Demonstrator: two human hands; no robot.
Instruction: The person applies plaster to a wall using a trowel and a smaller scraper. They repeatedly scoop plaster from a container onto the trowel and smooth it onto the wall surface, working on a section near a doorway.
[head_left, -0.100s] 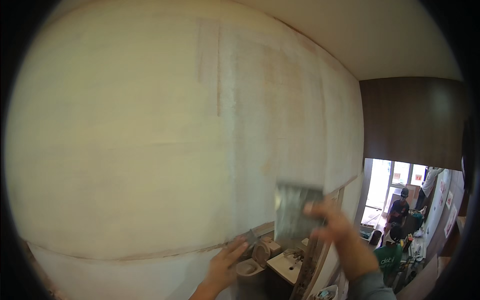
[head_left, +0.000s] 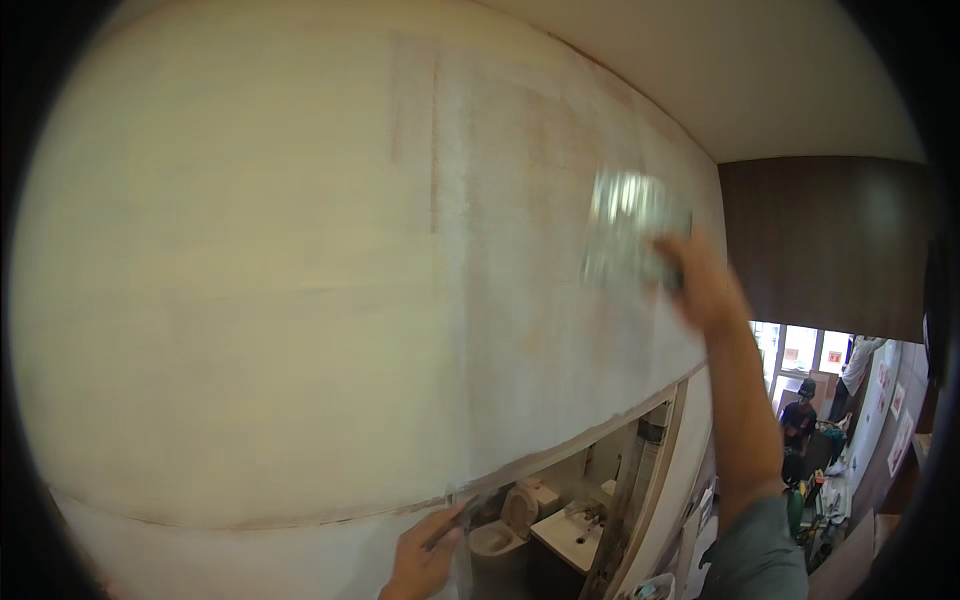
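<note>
Silvery flat blade (head_left: 628, 228), blurred, is gripped by the right hand (head_left: 706, 285) before the wall (head_left: 270, 270) at right, contact indiscernible; a dark tool (head_left: 446, 526), partly hidden, is clasped by the left hand (head_left: 420, 556).

The head-worn fisheye camera faces the nearby wall (head_left: 270, 280).

Wall (head_left: 280, 300): centre, out to 9 o'clock.
Ceiling (head_left: 790, 90): 2 o'clock, above panel (head_left: 820, 245) at 3.
Right hand (head_left: 695, 278): 3 o'clock, before wall, blade (head_left: 628, 230) in it.
Left hand (head_left: 424, 558): 6 o'clock, under wall trim (head_left: 240, 525), tool (head_left: 446, 529) in it.
Toilet (head_left: 495, 540): 6 o'clock, beyond frame (head_left: 620, 515), at sink's (head_left: 565, 535) 9 o'clock.
Person (head_left: 799, 415): 4 o'clock, beyond right forearm (head_left: 745, 430), window (head_left: 802, 340) behind.
</note>
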